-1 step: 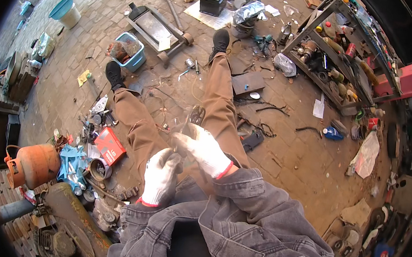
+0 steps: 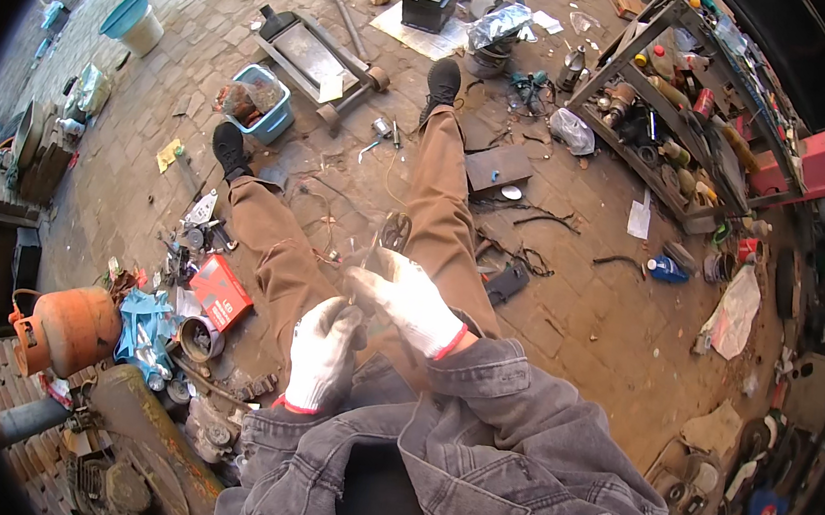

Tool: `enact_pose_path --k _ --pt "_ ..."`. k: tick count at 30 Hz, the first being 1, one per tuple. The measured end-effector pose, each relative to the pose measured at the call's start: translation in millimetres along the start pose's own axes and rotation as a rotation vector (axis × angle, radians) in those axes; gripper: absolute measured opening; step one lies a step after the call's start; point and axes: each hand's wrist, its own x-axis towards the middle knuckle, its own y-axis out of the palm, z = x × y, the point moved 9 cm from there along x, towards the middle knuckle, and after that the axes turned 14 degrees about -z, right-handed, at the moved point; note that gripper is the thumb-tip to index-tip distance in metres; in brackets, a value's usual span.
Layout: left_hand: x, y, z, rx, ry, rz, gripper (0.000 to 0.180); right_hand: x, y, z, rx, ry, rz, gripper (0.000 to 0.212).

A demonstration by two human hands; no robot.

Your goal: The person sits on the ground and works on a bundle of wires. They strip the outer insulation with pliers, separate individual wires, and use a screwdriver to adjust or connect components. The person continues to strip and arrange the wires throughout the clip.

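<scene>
Left hand (image 2: pixel 322 357): grip together, contents unclear. Right hand (image 2: pixel 413 305), at its 2 o'clock: likewise. Red box (image 2: pixel 220 290): left hand's 10 o'clock.

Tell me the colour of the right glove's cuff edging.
Red edging on the white right glove; best seen in the head view.
</scene>
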Motion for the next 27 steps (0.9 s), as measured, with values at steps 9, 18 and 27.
enact_pose_path --k 9,18,27 --pt "42.0 -14.6 15.5 -0.071 -0.129 -0.083 0.03 41.1 -77.8 40.9 -0.065 -0.079 0.016 0.034" --pt "123.3 14.8 96.4 -0.202 -0.459 -0.112 0.027 227.3 -315.6 -122.2 0.205 0.157 -0.917 0.043" --pt "170.4 25.1 125.9 -0.418 -0.696 -0.085 0.027 374.9 -412.0 -265.5 -0.788 0.191 -1.315 0.061"
